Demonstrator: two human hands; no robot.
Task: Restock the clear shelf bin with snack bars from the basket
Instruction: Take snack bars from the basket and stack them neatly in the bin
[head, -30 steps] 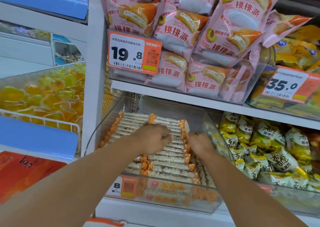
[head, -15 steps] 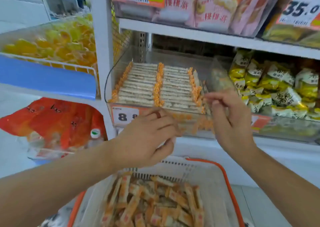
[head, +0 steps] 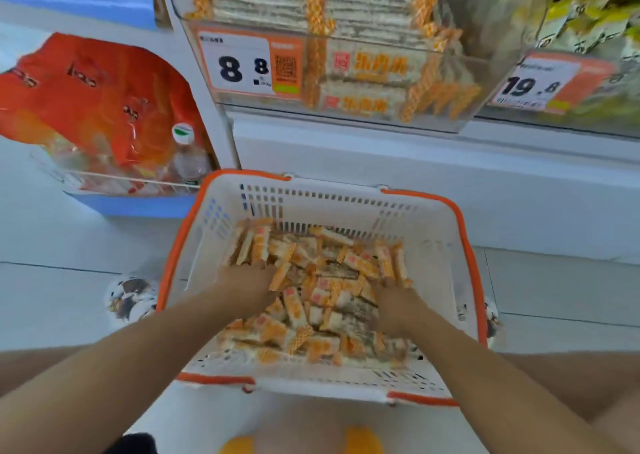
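Reaching: both hands are down in the basket (head: pixel 446 245), on the heap of snack bars (head: pixel 322 291).
Left hand (head: pixel 247 285): on the heap's left side, fingers buried, grip unclear.
Right hand (head: pixel 396 303): right side, likewise unclear.
Bars: jumbled, no common axis.
Bin (head: pixel 346 114): above the far rim.
Change: half a second ago both hands were up at the bin.

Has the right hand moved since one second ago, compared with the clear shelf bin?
Yes. The right hand left the clear shelf bin and went down into the basket, onto the snack bars.
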